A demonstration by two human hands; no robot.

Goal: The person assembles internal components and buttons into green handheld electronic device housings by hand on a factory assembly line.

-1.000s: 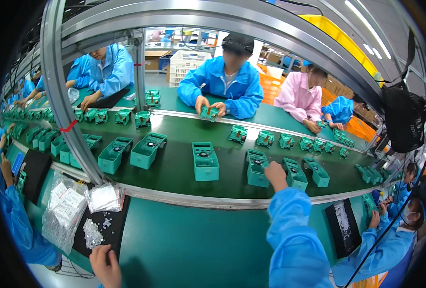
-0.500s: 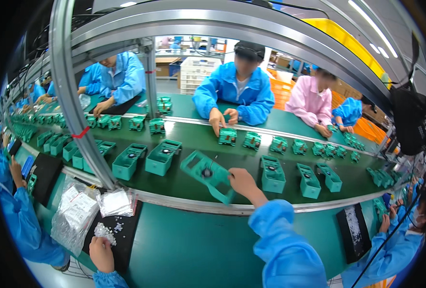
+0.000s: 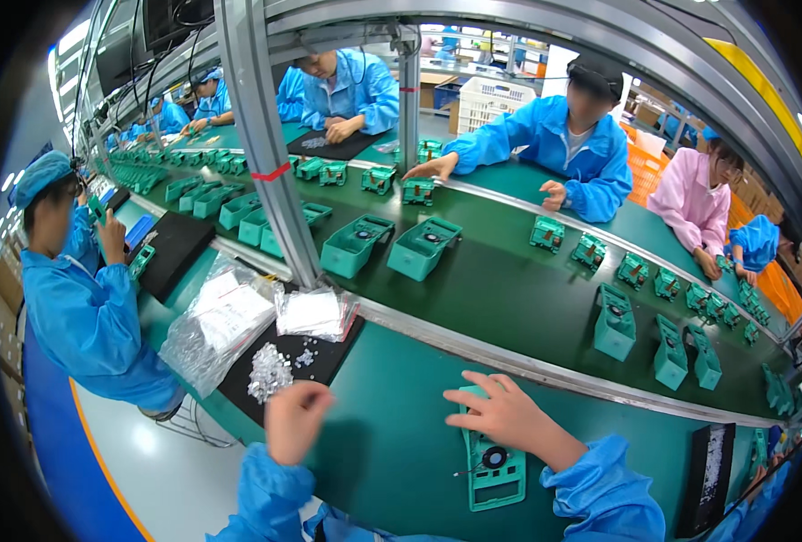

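A green plastic housing (image 3: 498, 481) with a round black fan (image 3: 494, 458) and a thin wire lies on the green bench in front of me. My right hand (image 3: 514, 417) is over its far end, fingers spread across the top and touching it. Left of it, my left hand (image 3: 296, 423) hovers at the near edge of a black mat (image 3: 336, 359), thumb and fingers curled together. Whatever they may pinch is hidden and blurred. Just beyond that hand, a pile of small whitish clear pieces (image 3: 268, 372) sits on the mat, with a few loose ones beside it.
Clear plastic bags (image 3: 223, 314) lie left of the mat. Beyond a metal rail (image 3: 473, 348), a conveyor (image 3: 500, 298) carries green housings (image 3: 425, 249) and modules (image 3: 546, 232). An upright post (image 3: 275, 181) rises at the rail. Co-workers stand left (image 3: 94, 312) and across (image 3: 568, 149).
My right hand has brought the green housing from above the conveyor down onto the bench. My left hand has lifted off the pile's edge. The view has swung left.
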